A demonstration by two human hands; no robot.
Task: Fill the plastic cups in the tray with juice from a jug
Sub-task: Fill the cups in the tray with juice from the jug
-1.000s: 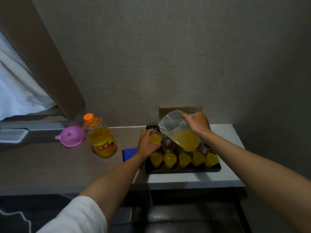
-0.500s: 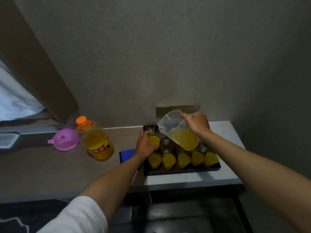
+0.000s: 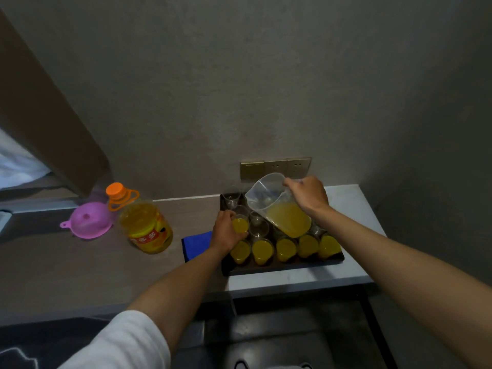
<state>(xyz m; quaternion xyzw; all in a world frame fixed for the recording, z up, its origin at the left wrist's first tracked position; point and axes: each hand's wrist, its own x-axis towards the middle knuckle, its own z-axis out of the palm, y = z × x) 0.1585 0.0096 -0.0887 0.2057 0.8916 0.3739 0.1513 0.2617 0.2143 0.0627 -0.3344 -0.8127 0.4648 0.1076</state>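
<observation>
A dark tray (image 3: 282, 267) sits on the table with several clear plastic cups. Its front row of cups (image 3: 286, 249) holds orange juice; cups behind them (image 3: 259, 230) look empty. My left hand (image 3: 226, 233) grips a juice-filled cup (image 3: 239, 225) at the tray's left side. My right hand (image 3: 307, 194) holds the handle of a clear plastic jug (image 3: 279, 206), tilted leftward above the tray, with juice pooled in its lower end. No stream is visible from its spout.
An orange-capped juice bottle (image 3: 145, 227) stands left of the tray, a pink funnel (image 3: 89, 219) beyond it. A blue cloth (image 3: 197, 243) lies beside the tray. Wall sockets (image 3: 275, 167) are behind. The table's front edge is close to the tray.
The jug has tipped back slightly, and my left hand has kept hold of the filled cup at the tray's left. The camera shifted a little.
</observation>
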